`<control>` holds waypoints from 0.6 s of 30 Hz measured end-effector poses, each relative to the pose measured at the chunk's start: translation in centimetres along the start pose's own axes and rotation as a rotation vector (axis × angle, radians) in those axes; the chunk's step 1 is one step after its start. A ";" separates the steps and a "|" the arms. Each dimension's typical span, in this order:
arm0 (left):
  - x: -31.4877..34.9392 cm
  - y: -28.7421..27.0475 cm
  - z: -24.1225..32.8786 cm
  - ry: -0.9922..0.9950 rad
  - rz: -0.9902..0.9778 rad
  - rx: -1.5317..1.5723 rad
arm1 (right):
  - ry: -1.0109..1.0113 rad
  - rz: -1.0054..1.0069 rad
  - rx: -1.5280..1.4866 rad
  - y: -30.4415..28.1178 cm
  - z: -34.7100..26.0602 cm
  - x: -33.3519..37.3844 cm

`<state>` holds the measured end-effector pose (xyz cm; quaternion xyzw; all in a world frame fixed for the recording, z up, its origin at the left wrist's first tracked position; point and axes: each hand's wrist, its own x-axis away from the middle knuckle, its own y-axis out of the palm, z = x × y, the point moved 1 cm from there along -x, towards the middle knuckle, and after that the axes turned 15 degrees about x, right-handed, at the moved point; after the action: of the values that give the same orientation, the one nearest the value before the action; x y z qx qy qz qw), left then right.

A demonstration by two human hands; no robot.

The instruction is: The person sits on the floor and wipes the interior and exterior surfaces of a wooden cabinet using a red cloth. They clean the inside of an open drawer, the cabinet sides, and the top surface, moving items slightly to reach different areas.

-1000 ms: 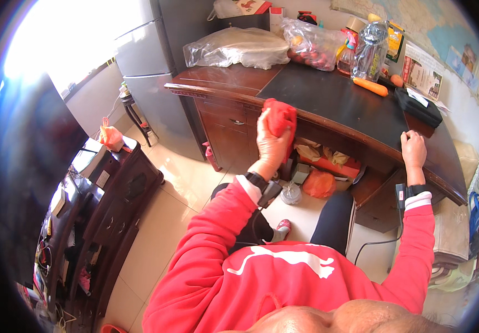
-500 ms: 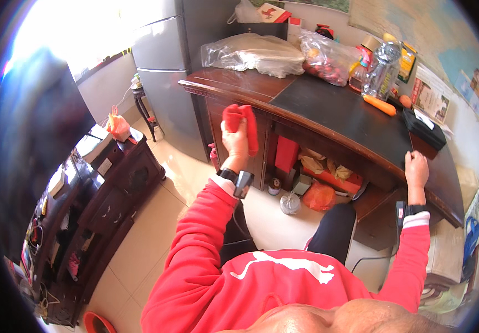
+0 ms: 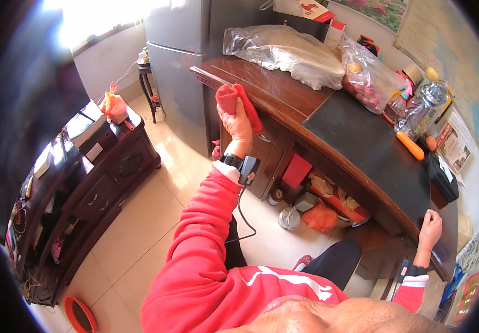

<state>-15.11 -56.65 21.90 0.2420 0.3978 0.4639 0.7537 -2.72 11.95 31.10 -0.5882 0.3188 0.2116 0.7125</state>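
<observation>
My left hand is closed around a folded red cloth, held up in front of the left end of the dark wooden desk. Part of the cloth sticks out past the fingers, close to the desk's front edge; whether it touches the wood I cannot tell. My right hand is curled into a loose fist at the desk's right part, beside the black desktop panel, with nothing visible in it. A dark strap with a small box sits on each wrist.
On the desk lie a large clear plastic bag, a bag of red fruit, a clear bottle, a carrot and a black case. A grey fridge and dark cabinet stand left. Bags lie beneath the desk.
The view has turned, so the desk slants more steeply. My left hand with the cloth has come closer to the desk's left front edge. My right hand stays in a fist at the desk's right.
</observation>
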 end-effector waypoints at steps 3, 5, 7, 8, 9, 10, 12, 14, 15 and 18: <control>-2.0 -1.2 -1.3 0.075 0.016 -0.144 | 0.015 -0.031 -0.008 0.0 0.5 0.0; -4.5 -2.3 -2.3 0.133 -0.011 -0.163 | 0.009 -0.044 0.003 0.1 0.8 -0.1; -7.9 -3.6 -3.4 0.157 0.025 -0.231 | 0.008 -0.049 0.001 0.2 1.0 -0.1; -10.0 -4.2 -3.9 0.089 0.040 -0.159 | 0.009 -0.047 0.000 0.2 1.0 0.0; -12.3 -4.6 -4.3 0.043 0.053 -0.098 | 0.012 -0.042 -0.005 0.2 1.0 0.0; -14.4 -5.0 -4.3 -0.047 0.064 -0.027 | 0.037 -0.057 -0.042 0.2 1.0 0.1; -16.6 -5.4 -4.2 -0.085 0.019 0.121 | 0.061 -0.066 -0.034 0.2 0.9 0.2; -16.8 -5.4 -3.7 -0.197 0.055 0.150 | 0.067 -0.065 -0.030 0.1 0.7 0.1; -15.9 -5.2 -3.3 -0.145 0.011 0.136 | 0.055 -0.061 -0.021 0.1 0.6 0.1; -10.4 -4.0 -2.2 -0.090 -0.002 0.120 | 0.014 -0.034 -0.001 -0.1 0.1 0.0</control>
<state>-17.53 -67.73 21.56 0.3070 0.3909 0.4272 0.7553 -2.69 12.02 31.18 -0.5952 0.3135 0.1954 0.7136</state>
